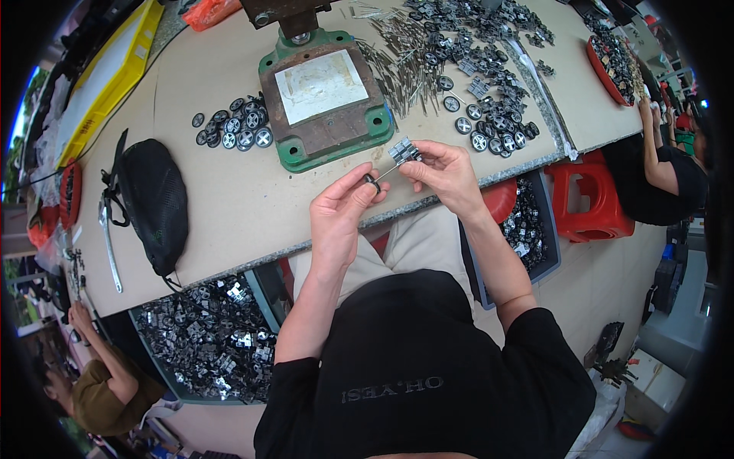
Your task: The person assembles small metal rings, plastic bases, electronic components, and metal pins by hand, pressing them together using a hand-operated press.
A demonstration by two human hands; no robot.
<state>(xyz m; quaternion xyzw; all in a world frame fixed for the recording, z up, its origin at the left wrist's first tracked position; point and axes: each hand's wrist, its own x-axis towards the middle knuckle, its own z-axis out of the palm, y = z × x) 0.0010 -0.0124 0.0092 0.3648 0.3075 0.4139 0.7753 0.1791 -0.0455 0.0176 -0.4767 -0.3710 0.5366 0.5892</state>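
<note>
Between the fingers of my left hand (340, 210) is a small black wheel (371, 182), with a thin metal axle (388, 172) running from it up to the right. My right hand (447, 176) pinches a small grey and black plastic part (405, 151), which the axle's far end meets; whether it passes inside cannot be told. Both hands are above the table's front edge, just short of a green press base (298, 158) with a pale plate (321, 86) on it. Loose wheels (245, 138) lie left of the press.
Right of the press lie many metal axles (405, 65), grey plastic parts (478, 65) and more wheels (497, 141). A black bag (155, 203) and a wrench (109, 245) rest at left. Full bins (206, 336) and a red stool (589, 203) stand below the edge. Other people work on both sides.
</note>
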